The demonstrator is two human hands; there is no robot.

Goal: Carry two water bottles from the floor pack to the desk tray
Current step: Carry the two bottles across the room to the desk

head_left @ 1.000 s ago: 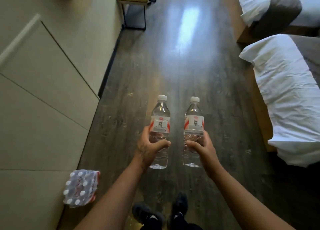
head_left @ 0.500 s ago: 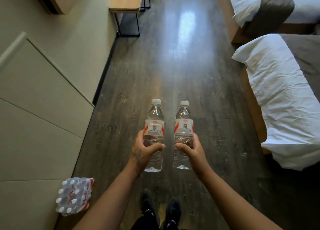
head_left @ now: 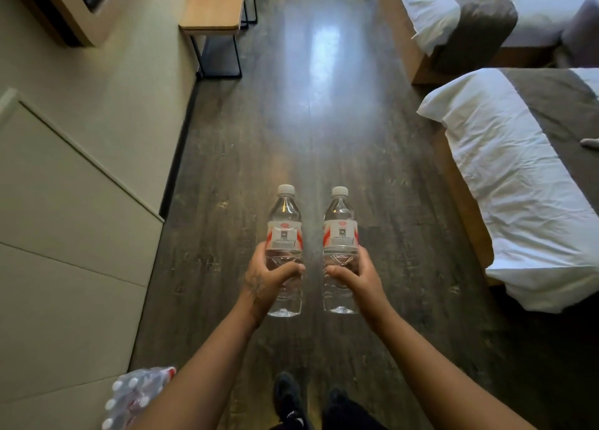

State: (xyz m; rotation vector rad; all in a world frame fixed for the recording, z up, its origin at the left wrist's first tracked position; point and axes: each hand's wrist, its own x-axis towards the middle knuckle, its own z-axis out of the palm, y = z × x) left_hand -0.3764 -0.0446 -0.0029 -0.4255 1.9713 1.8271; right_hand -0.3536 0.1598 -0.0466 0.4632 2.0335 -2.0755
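Observation:
I hold two clear water bottles upright in front of me, side by side and a little apart. My left hand (head_left: pixel 264 282) is shut around the lower half of the left bottle (head_left: pixel 284 232). The right bottle (head_left: pixel 340 230) is gripped the same way by my right hand (head_left: pixel 358 277). Both have white caps and red-and-white labels. The shrink-wrapped floor pack (head_left: pixel 136 394) lies on the floor at the lower left, partly hidden by my left forearm. A wooden desk (head_left: pixel 215 5) with black metal legs stands against the left wall far ahead; no tray shows on it.
A dark wood floor (head_left: pixel 291 137) runs ahead between the beige panelled wall (head_left: pixel 81 202) on the left and two beds (head_left: pixel 518 176) with white sheets on the right. A framed screen (head_left: pixel 74 5) hangs on the wall at upper left. My black shoes (head_left: pixel 288 397) show below.
The view has advanced down the room: the desk and beds are closer and the floor pack has slid toward the bottom edge. Both bottles stay held upright.

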